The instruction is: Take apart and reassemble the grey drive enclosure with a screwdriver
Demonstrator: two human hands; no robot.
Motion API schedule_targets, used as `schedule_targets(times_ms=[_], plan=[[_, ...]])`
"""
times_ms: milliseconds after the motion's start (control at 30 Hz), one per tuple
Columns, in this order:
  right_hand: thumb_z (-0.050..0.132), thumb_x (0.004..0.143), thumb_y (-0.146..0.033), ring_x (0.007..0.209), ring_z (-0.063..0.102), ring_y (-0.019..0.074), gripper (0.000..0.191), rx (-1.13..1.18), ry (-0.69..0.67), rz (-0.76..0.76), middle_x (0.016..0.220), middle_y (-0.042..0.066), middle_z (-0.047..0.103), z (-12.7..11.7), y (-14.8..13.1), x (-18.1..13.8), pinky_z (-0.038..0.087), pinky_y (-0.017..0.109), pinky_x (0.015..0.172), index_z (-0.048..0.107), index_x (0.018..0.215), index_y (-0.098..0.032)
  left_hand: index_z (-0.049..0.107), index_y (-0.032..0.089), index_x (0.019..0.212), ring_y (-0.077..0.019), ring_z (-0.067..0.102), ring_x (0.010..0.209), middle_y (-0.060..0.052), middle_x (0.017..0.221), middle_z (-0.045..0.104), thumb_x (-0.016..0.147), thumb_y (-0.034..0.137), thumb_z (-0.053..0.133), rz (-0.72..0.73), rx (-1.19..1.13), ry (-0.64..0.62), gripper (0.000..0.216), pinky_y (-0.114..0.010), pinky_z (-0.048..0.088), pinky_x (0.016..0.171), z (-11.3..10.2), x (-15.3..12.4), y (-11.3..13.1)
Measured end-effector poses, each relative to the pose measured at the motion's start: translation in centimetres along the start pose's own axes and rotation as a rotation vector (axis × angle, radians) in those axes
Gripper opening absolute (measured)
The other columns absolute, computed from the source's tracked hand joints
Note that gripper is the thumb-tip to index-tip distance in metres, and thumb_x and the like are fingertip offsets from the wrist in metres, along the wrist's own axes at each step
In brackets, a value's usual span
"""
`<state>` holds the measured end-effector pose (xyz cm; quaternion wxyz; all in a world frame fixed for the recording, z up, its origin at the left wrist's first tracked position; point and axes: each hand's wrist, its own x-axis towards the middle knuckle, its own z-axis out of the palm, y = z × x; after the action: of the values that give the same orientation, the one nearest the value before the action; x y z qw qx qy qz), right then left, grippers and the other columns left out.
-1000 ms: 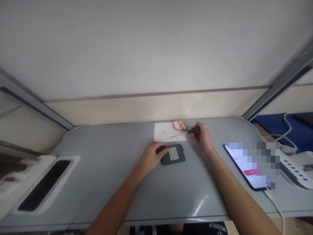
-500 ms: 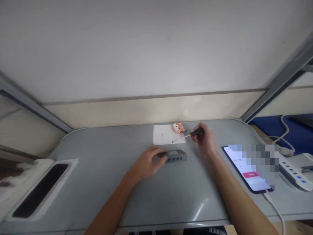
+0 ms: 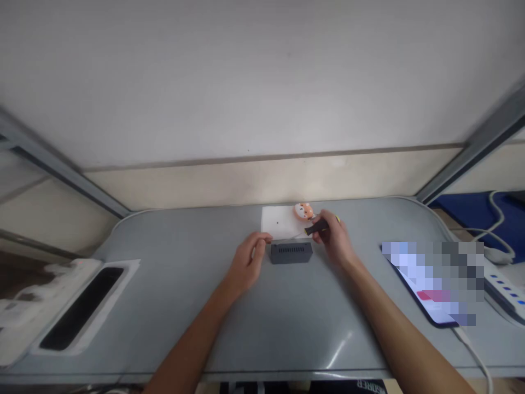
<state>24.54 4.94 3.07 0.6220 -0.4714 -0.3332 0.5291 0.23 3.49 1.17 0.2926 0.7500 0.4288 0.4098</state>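
My right hand (image 3: 334, 238) is closed around the black and yellow handle of a screwdriver (image 3: 318, 226). Its thin shaft points left, just behind a dark grey box (image 3: 291, 254) with a row of vent slots. At the shaft's far end is my left hand (image 3: 248, 260), thumb and fingers drawn together by the tip; whatever they pinch is too small to make out. The box rests on the grey table between both hands, slotted side toward me. Behind it lies a white paper (image 3: 273, 219) with a small dark speck on it. An orange and white animal-faced round object (image 3: 303, 211) sits at the paper's right.
To the right lies a lit phone (image 3: 426, 290), partly blurred out, with a white cable plugged in. Beyond it is a white power strip (image 3: 506, 293). A black phone (image 3: 82, 309) lies on white paper at left, beside another white strip with plugs (image 3: 53, 295).
My left hand has let go of the box and moved to the screwdriver's tip. The box now stands with its slots facing up toward me. The screwdriver has shifted left and lower.
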Motion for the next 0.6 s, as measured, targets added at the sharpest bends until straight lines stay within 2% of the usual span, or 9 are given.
schedule_targets(times_ms=[167,267,600], plan=[[0.068,0.086,-0.051,0.046,0.046,0.0104,0.036,0.011,0.012,0.004,0.054,0.000,0.056,0.1,0.2,0.0,0.034,0.025,0.046,0.066,0.072,-0.018,0.063,0.021,0.111,-0.0181,0.064,0.092,-0.006,0.100,0.068,0.106,0.028,0.048,0.199,0.095,-0.004,0.017,-0.033,0.052,0.086,-0.4,-0.2,0.8],[0.068,0.085,-0.050,0.046,0.046,0.0102,0.035,0.020,0.019,0.003,0.053,-0.001,0.054,0.2,0.1,0.0,0.034,0.024,0.045,0.065,0.071,-0.018,0.062,0.021,0.112,-0.0183,0.064,0.091,-0.007,0.100,0.067,0.101,0.022,0.054,0.277,0.139,0.001,0.013,-0.033,0.053,0.085,-0.5,-0.2,1.2],[0.069,0.084,-0.047,0.046,0.047,0.0092,0.033,0.026,0.023,0.000,0.059,0.000,0.056,0.2,0.0,-0.1,0.034,0.025,0.044,0.064,0.070,-0.018,0.062,0.021,0.109,-0.0182,0.065,0.090,-0.006,0.098,0.068,0.097,0.021,0.062,0.299,0.196,-0.020,0.012,-0.032,0.055,0.084,-0.3,-0.2,1.3]])
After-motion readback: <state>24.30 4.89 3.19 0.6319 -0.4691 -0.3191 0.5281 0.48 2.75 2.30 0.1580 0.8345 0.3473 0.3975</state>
